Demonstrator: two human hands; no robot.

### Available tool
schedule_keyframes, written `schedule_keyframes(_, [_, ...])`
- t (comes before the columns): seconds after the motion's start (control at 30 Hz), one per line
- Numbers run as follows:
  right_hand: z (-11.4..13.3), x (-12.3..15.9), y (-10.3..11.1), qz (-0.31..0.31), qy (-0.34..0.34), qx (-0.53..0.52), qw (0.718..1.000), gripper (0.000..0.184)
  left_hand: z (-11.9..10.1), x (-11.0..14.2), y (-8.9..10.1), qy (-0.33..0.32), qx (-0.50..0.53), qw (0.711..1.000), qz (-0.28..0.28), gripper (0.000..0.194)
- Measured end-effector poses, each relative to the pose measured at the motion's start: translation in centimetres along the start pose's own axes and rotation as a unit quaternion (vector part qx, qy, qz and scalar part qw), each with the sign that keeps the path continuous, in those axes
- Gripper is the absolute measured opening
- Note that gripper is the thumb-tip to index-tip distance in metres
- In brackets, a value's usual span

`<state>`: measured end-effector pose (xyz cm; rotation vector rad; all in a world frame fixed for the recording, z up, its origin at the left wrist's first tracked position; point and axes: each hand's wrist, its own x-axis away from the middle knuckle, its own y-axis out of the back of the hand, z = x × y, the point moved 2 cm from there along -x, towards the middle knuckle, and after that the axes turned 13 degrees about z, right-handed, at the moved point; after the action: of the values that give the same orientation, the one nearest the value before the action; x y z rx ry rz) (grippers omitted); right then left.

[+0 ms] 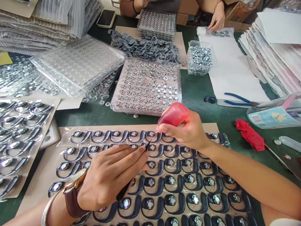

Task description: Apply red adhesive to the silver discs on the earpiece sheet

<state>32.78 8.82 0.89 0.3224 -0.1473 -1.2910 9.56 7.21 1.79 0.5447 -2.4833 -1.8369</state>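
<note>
My left hand [113, 174], with a watch on its wrist, is closed round black tweezers [121, 192]; their dark tip shows past my fingertips. Below it lies a board [39, 185] covered with rows of black hook-shaped plastic parts [180, 182], each with a small round silver speaker [171, 200] and thin red wires. My right hand [185, 130] grips a soft pink-red squeeze bottle [174, 114], tilted down to the left above the back rows. The bottle's nozzle is hard to make out near my thumb.
Behind the board sit a tray of round silver speakers [147, 84], a heap of grey parts [145, 47] and a tub of metal discs [200, 59]. Blue-handled pliers [237, 99] and a red-wrapped stick [251, 135] lie right. Across the table are another person's hands [217, 17].
</note>
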Motion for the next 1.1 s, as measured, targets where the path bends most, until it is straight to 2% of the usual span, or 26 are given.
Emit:
schedule_keyframes(0.13, [-1.4, -0.1, -1.1, -0.062, 0.038, 0.03, 0.997, 0.022, 0.5, -0.5, -0.4, 0.0, -0.055, 0.998, -0.017, 0.025])
schedule_keyframes(0.23, [-1.8, 0.2, -1.7, -0.087, 0.056, 0.061, 0.993, 0.018, 0.6, -0.8, -0.9, -0.007, -0.082, 0.996, -0.015, 0.029])
schedule_keyframes(0.43, [-2.4, 0.1, -2.1, -0.07, 0.038, 0.06, 0.995, 0.022, -0.3, -1.4, -1.1, -0.045, -0.142, 0.989, -0.009, 0.029])
schedule_keyframes(0.63, [-2.5, 0.0, -2.1, -0.054, 0.041, 0.086, 0.994, 0.023, -0.6, -1.4, -0.9, -0.051, -0.14, 0.989, -0.001, 0.029])
schedule_keyframes(0.9, [-2.2, 0.1, -2.1, -0.079, 0.025, 0.11, 0.99, 0.028, -0.5, -1.4, -1.0, -0.049, -0.131, 0.99, 0.004, 0.029])
schedule_keyframes(1.1, [-2.3, 0.4, -1.8, -0.112, 0.053, 0.084, 0.989, 0.022, -0.3, -1.1, -1.4, -0.044, -0.13, 0.991, -0.003, 0.031])
